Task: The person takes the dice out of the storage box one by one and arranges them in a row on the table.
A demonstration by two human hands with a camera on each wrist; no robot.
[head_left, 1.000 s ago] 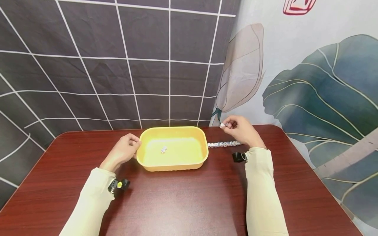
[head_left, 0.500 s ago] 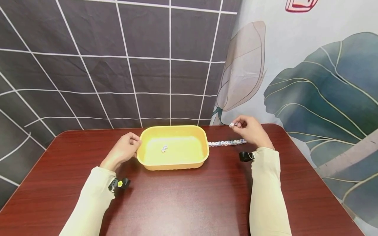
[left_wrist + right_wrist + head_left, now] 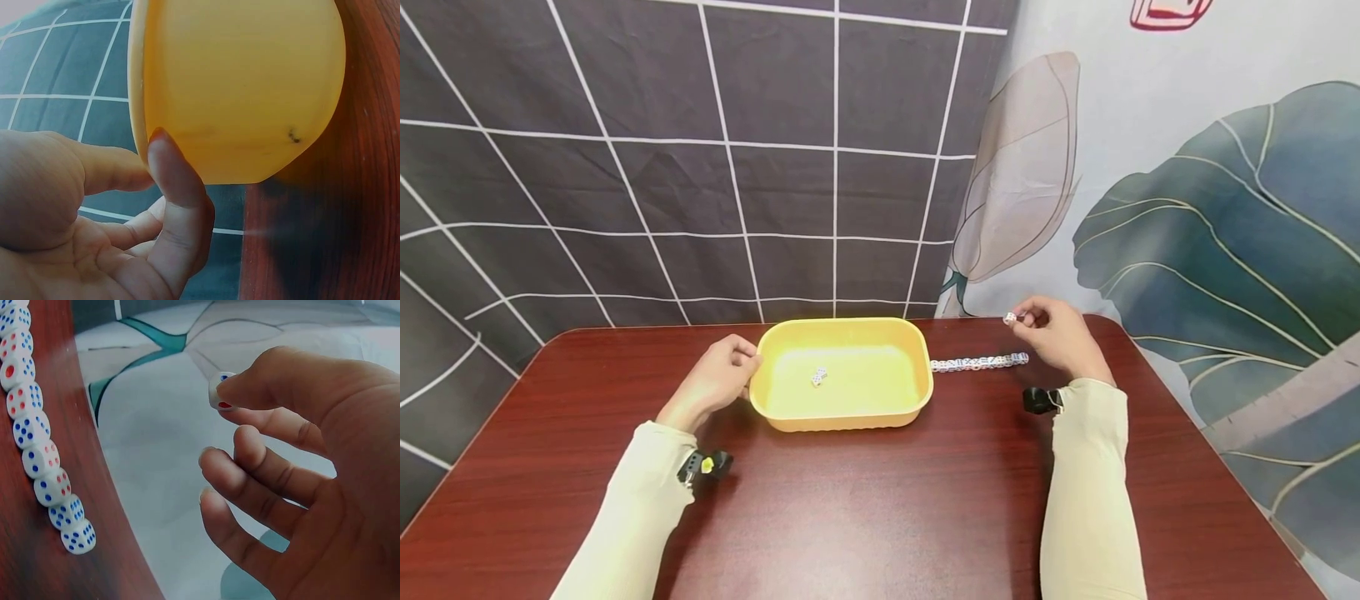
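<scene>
My left hand pinches the left rim of a yellow plastic tub between thumb and forefinger; the left wrist view shows the tub's wall close up. A couple of white dice lie on the tub's floor. In my right hand, thumb and forefinger pinch one white die with red and blue pips, held above the table near its back edge. Below and left of that hand, a row of dice runs rightward from the tub's right side. The right wrist view shows the row's end, each die touching its neighbour.
The red-brown wooden table ends at the back against a dark cloth with white grid lines. Behind the right side hangs a pale curtain with a leaf print. Black camera mounts sit on both wrists.
My right hand has moved rightward along the row with the die still pinched, and the row's right end now shows. The left hand keeps its hold on the tub.
</scene>
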